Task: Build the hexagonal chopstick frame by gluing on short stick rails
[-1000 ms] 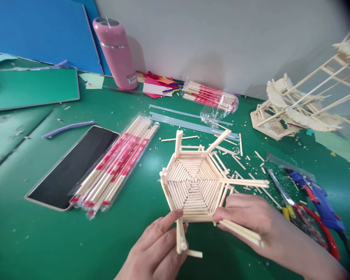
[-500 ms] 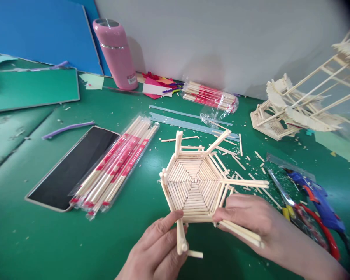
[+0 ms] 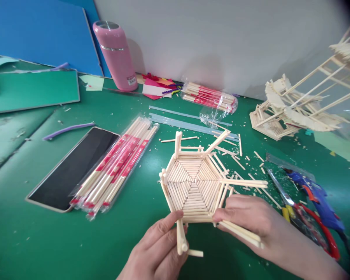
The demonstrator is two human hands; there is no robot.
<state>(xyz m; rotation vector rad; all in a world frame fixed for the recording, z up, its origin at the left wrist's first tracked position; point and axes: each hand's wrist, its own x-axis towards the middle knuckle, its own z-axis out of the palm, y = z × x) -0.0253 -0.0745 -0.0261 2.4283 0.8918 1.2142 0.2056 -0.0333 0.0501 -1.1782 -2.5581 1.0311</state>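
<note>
No legible text, brand or number in view. Printed surfaces:
- Pink cylindrical flask with a silver ring (image 3: 118,64): small white sticker (image 3: 131,80) low on the body, right side near the base. Reddish strip along its top edge, dark marks below. Characters too small to read.
- Nearer bundle of pale wooden sticks in clear plastic sleeves (image 3: 115,169), left of centre: red printed bands (image 3: 125,152) around mid-length, small pale marks on the red, too blurred to make out. More red near the lower ends.
- Farther bundle of pale wooden sticks in clear plastic (image 3: 207,96), at the back: red printing too, unreadable.
</note>
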